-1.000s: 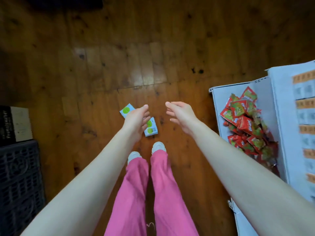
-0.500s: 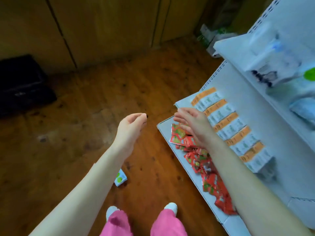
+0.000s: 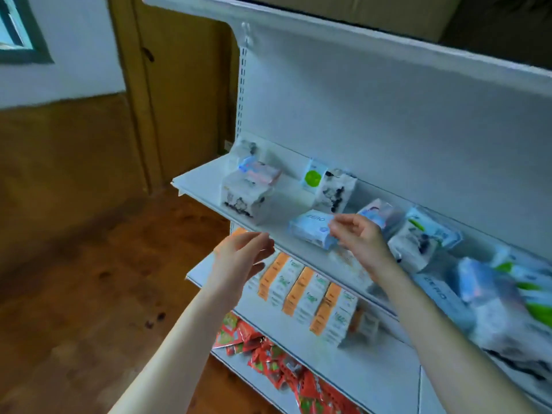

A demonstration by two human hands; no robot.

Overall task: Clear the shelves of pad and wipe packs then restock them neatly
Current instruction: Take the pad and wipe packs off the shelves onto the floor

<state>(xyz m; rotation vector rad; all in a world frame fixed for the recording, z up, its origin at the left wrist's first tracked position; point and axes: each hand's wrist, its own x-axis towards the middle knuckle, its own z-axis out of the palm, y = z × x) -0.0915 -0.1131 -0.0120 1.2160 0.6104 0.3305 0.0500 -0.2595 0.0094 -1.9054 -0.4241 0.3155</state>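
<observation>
Clearing phase, and early on by the look of it. The middle shelf (image 3: 203,182), centre to right of frame, is loaded w/ pad & wipe packs in no order. A white black-patterned pack (image 3: 240,198) sits at centre w/ a pink-blue one on top, more are tipped over behind it, and a heap (image 3: 490,297) slumps at lower right.

The right hand (image 3: 360,239) reaches in just right of centre. Its thumb & forefinger look closed on the near corner of the pale-blue ZERO pack (image 3: 309,231), which lies on the shelf near the front edge, prob. not lifted yet. The left hand (image 3: 240,256) hovers below-left of it, before the shelf lip, fingers loose & spread, nothing in it.

Orange-and-white boxes (image 3: 301,291) stand in a row one shelf down, w/ red sachets (image 3: 268,357) at the bottom. Nearly all removal is left; restock not begun.
</observation>
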